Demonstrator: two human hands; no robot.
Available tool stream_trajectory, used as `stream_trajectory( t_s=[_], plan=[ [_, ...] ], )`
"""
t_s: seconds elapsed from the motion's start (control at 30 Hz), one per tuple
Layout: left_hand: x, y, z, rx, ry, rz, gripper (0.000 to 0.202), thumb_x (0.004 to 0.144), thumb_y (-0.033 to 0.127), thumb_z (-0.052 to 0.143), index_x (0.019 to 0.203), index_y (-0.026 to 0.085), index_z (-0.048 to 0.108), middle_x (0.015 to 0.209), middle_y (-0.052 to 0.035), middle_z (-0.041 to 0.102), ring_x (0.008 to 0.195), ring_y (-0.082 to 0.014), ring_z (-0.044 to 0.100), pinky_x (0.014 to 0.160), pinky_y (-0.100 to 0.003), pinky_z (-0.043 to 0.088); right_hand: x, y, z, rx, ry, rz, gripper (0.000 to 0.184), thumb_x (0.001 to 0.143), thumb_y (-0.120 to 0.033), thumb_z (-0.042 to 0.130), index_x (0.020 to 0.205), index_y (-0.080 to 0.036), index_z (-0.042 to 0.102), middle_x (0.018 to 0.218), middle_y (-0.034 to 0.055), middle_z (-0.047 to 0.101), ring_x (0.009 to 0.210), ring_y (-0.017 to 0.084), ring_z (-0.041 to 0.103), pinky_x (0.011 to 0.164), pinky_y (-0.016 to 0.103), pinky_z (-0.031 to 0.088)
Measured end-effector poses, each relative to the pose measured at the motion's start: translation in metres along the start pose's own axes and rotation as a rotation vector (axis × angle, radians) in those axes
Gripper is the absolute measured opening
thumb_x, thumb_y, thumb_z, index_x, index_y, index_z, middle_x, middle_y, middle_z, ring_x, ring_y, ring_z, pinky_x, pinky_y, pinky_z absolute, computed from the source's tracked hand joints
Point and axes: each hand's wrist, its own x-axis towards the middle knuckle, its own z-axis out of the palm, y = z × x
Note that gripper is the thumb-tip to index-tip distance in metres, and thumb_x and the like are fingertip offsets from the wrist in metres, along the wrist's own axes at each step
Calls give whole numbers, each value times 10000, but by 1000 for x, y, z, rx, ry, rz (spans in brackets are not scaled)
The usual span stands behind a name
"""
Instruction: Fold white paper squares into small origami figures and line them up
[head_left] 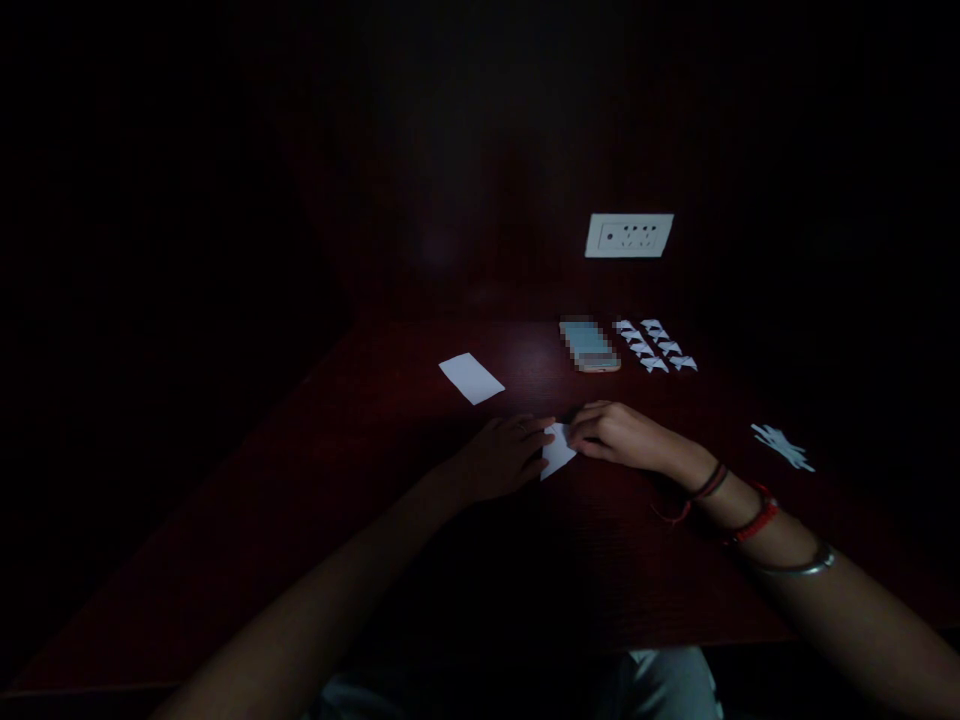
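A small piece of white paper (556, 455) lies on the dark red table between my hands, its shape partly covered by fingers. My left hand (510, 457) rests palm down with its fingers spread, their tips on the paper's left side. At the right edge of the paper, my right hand (616, 434) has its fingers bent together, closed on that edge. Behind the left hand a flat white sheet (472, 378) lies by itself.
A phone (589, 345), blurred out, lies toward the back. Beside it are two rows of small folded paper pieces (651, 346). Thin paper strips (782, 446) are heaped at the right. A socket plate (629, 236) is on the back panel. The room is dark.
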Motion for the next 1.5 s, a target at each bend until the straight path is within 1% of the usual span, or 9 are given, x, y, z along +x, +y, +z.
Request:
stream_trajectory(
  t_s=[0.3,0.43,0.53,0.67,0.77,0.93,1.1,1.27,1.5],
  plan=[
    [-3,2,-3,10,37,-4,343,814,368,312,1120,225,370,1207,-36,328,1078,-180,324,857,-336,289,0,5,2,118,116,196,231,786,-246,382,797,-142,588,742,34,598,676,107,533,633,210,376],
    [-4,4,-5,27,52,9,344,817,362,307,1123,218,369,1240,-41,289,1109,-188,289,860,-335,288,0,7,4,155,167,269,245,792,-252,366,815,-151,588,751,24,611,670,103,544,633,206,383],
    [-4,4,-4,36,34,10,349,828,360,275,1148,234,339,1262,-18,281,1136,-181,255,873,-339,271,0,4,3,147,147,225,232,787,-245,378,814,-154,590,761,29,611,687,109,546,652,218,387],
    [-3,3,-2,40,-5,-4,365,832,368,256,1166,235,317,1247,0,319,1140,-173,253,882,-342,252,0,1,1,147,73,56,208,767,-245,424,782,-153,610,788,43,603,749,119,537,719,247,385],
    [-2,2,-1,31,-8,-10,360,829,372,264,1156,237,330,1245,7,322,1133,-165,266,874,-332,260,0,3,1,201,31,-5,200,751,-246,452,804,-148,618,827,52,596,772,117,534,730,245,399],
    [-2,-1,2,10,6,-3,354,824,372,276,1149,246,337,1245,0,315,1122,-161,283,874,-327,261,-4,9,1,250,-42,1,204,719,-196,490,877,-145,608,915,55,580,808,117,537,758,247,408],
    [-3,-3,6,5,13,-12,356,819,382,285,1142,247,345,1231,-9,326,1113,-165,297,870,-327,265,-6,13,0,296,-62,9,235,729,-116,447,895,-169,604,946,41,576,831,111,535,756,248,410],
    [-4,-4,6,1,12,-4,350,816,383,289,1132,250,361,1227,-4,335,1110,-166,300,870,-321,267,-7,16,1,293,-9,69,244,714,-167,492,939,-188,586,990,34,556,866,123,523,783,259,398],
    [-4,-2,5,21,-7,7,349,822,364,278,1150,256,333,1267,38,287,1140,-187,254,877,-340,257,-7,17,0,276,-44,56,241,721,-198,493,943,-174,584,975,39,562,863,122,525,785,247,396]
  ],
)
